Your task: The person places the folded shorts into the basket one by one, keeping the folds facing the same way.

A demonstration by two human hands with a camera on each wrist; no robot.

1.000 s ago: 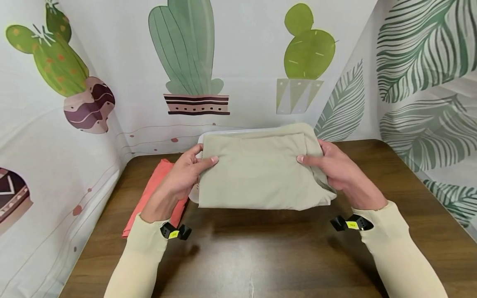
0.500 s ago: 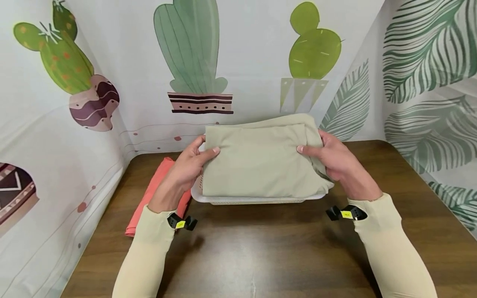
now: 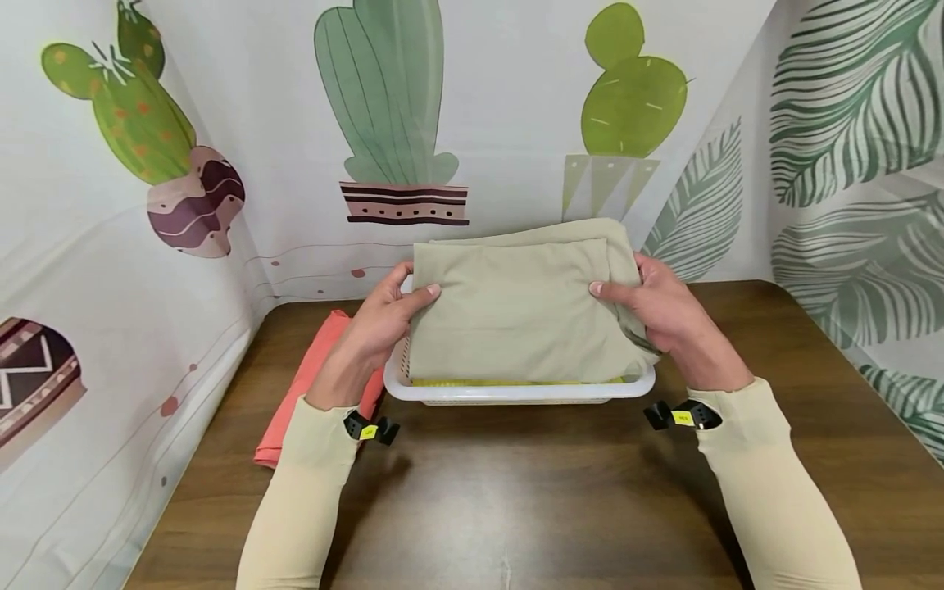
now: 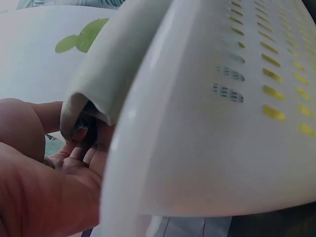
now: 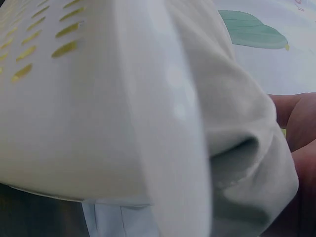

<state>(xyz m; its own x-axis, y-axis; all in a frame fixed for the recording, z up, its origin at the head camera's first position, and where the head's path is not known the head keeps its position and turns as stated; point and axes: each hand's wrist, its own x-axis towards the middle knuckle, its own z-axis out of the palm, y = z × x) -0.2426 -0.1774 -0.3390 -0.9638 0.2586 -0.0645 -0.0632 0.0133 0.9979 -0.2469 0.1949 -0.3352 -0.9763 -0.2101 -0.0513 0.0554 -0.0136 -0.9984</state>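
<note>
A folded beige-green cloth garment (image 3: 509, 311) is held between both hands over a white slotted plastic basket (image 3: 516, 392). My left hand (image 3: 379, 324) pinches its left edge, thumb on top and fingers beneath; the left wrist view shows the folded cloth edge (image 4: 118, 54) between thumb and fingers, beside the basket wall (image 4: 197, 138). At the other end my right hand (image 3: 664, 311) grips the right edge the same way, and in the right wrist view loose cloth folds (image 5: 237, 128) hang over the basket rim (image 5: 168, 123). Something yellow (image 3: 457, 383) shows inside the basket under the cloth.
A folded coral-red cloth (image 3: 310, 385) lies on the wooden table (image 3: 501, 492) left of the basket, partly behind the left forearm. A white backdrop printed with cacti and leaves (image 3: 516, 106) rises behind the table.
Both hands have shifted the folded garment up and back in the head view. The basket's front rim, hidden at first, now shows, with yellow inside it. The grips stay the same.
</note>
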